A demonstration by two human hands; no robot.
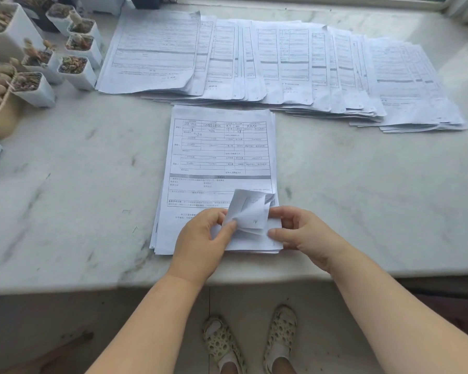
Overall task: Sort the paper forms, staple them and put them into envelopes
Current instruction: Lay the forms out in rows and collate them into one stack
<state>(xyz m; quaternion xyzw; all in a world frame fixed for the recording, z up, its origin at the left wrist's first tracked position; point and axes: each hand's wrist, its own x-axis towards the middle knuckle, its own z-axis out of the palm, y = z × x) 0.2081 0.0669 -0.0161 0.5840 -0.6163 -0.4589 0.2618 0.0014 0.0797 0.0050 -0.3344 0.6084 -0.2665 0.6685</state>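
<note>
Forms: a stack (219, 157) is lying in the middle of the marble ledge (79, 184), near its front edge; its near right corner (250, 211) is being curled up, showing a handwritten 14.
Pots: small white pots (79, 68) of succulents are standing at the far left of the ledge, well apart from the stack.
Staples: two loose staples (130, 220) are lying on the ledge just left of the stack.
Left hand: it (203, 238) is resting on the stack's near edge, its thumb and fingers pinching the lifted corner from the left.
Right hand: it (297, 228) is gripping the same corner region from the right, fingers curled behind the raised sheets, thumb lying on the stack's edge.
Row: overlapping piles of forms (281, 66) are fanning across the back of the ledge, beyond the stack and apart from it, from beside the pots to the far right.
Shoes: perforated pale shoes (254, 338) are showing on the floor below the ledge, between the forearms.
</note>
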